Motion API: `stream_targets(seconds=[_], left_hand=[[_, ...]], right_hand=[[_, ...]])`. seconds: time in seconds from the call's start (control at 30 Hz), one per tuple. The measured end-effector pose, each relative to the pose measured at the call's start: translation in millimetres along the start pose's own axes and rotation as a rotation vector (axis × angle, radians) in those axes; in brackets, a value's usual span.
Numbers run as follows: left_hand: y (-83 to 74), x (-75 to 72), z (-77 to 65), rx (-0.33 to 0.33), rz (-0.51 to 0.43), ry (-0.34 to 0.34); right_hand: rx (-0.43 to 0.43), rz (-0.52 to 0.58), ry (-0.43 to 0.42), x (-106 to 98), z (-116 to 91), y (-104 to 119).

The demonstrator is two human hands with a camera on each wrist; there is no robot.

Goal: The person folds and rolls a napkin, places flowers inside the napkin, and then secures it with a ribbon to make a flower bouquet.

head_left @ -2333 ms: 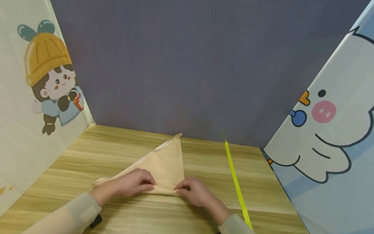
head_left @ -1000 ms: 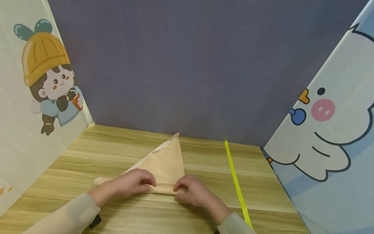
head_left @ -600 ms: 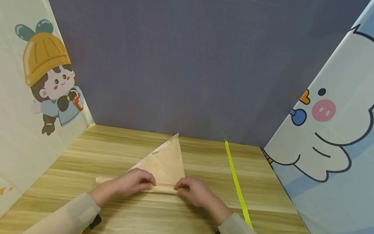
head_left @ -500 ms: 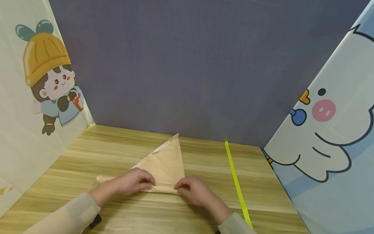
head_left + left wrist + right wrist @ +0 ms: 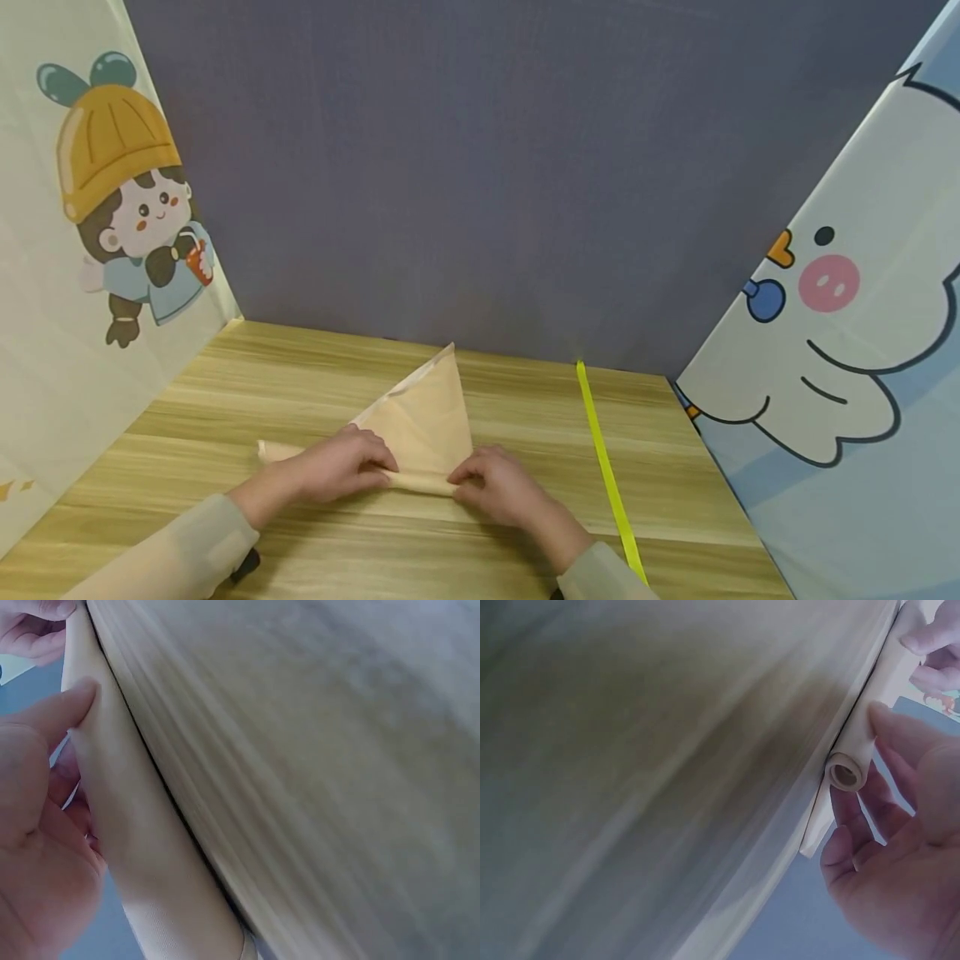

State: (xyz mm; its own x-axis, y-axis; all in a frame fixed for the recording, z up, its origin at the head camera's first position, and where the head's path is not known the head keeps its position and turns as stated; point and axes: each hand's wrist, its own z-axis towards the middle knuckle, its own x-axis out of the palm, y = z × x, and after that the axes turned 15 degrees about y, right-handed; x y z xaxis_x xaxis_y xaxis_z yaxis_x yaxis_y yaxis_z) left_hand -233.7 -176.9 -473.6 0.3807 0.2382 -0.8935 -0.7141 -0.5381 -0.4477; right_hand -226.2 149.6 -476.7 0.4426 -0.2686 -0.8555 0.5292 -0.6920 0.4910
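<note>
A pale peach cloth (image 5: 429, 417) lies on the wood-grain table, tapering to a point at the far side. Its near edge is rolled into a narrow tube, whose spiral end (image 5: 846, 774) faces the right wrist camera. My left hand (image 5: 337, 468) grips the roll left of its middle, thumb on the near side and fingers behind. At the right end, my right hand (image 5: 501, 490) pinches the same roll between thumb and fingers. The left end of the roll (image 5: 276, 451) sticks out beyond my left wrist, while the stretch under that hand is hidden.
A yellow strip (image 5: 607, 467) runs across the table (image 5: 360, 550) to the right of the cloth. Behind stands a dark grey-purple wall (image 5: 465, 183). Cartoon-printed panels (image 5: 45, 333) border the table on both sides.
The near edge of the cloth has been rolled a little farther away from me. The flat triangle has shrunk, its tip shifting slightly left; the left end has drawn inward. Both hands keep their places.
</note>
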Motion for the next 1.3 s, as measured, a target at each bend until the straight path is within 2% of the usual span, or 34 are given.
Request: stream_targets(seconds=[0.37, 0.47, 0.63, 0.77, 0.87, 1.03, 1.13, 1.3], left_hand=[[1.3, 1.8, -0.8, -0.006, -0.068, -0.05], [2.4, 2.0, -1.5, -0.017, -0.078, -0.041], [2.8, 2.1, -0.4, 0.011, -0.085, -0.057], [1.3, 2.4, 1.7, 0.004, -0.036, -0.075], [0.4, 1.7, 2.7, 0.0, -0.011, -0.077], [2.5, 2.1, 4.2, 0.078, -0.049, -0.073], [3.9, 2.6, 5.0, 0.105, -0.022, -0.077], [3.0, 1.8, 3.0, 0.058, 0.009, -0.036]], right_hand=[[0.001, -0.008, 0.0, -2, 1, -5], [-0.011, 0.016, 0.008, -2, 2, -6], [-0.042, 0.081, 0.027, -2, 5, -8], [-0.041, 0.098, 0.037, -2, 5, -7], [-0.039, 0.069, 0.018, -1, 6, -6], [-0.093, -0.015, -0.017, 1, 9, -3], [-0.095, -0.011, -0.01, 1, 12, -4], [-0.059, 0.05, 0.034, -1, 12, -6]])
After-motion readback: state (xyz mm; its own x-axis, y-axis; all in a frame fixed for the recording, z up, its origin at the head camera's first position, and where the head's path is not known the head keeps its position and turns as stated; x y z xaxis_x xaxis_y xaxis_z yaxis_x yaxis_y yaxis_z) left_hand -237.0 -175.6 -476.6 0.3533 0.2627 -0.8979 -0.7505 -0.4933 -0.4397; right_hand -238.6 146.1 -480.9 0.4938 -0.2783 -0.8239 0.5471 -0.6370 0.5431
